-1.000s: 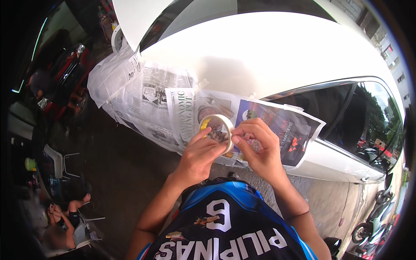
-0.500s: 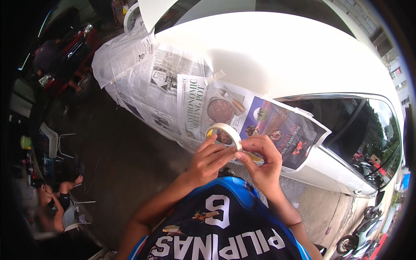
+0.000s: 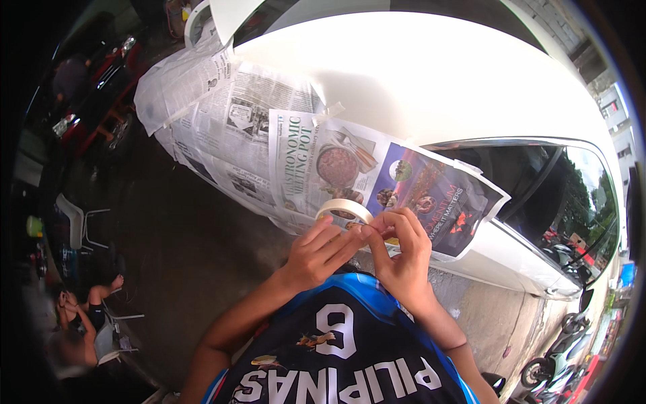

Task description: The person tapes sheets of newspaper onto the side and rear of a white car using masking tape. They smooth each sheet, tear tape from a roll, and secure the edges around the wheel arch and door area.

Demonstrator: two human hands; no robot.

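Head view puts a roll of masking tape [image 3: 345,205] near the centre of the frame, in front of the coloured newspaper sheet [image 3: 340,165] that lies over the white car [image 3: 404,64]. Our left hand [image 3: 313,256] grasps the roll from below left; our right hand [image 3: 406,261] pinches at its right edge, though we cannot tell whether the fingertips have the tape's free end. If they pick at it crookedly, we judge the strip could split or tear into a thin sliver. Should our left grip loosen while the right pulls, the roll could twist free and drop to the dark floor [image 3: 182,269] below. The small tape tab [image 3: 330,113] at the sheet's upper edge looks narrow, so a knock or gust could lift the paper, most likely at its corner by the car window [image 3: 528,176], right of centre.
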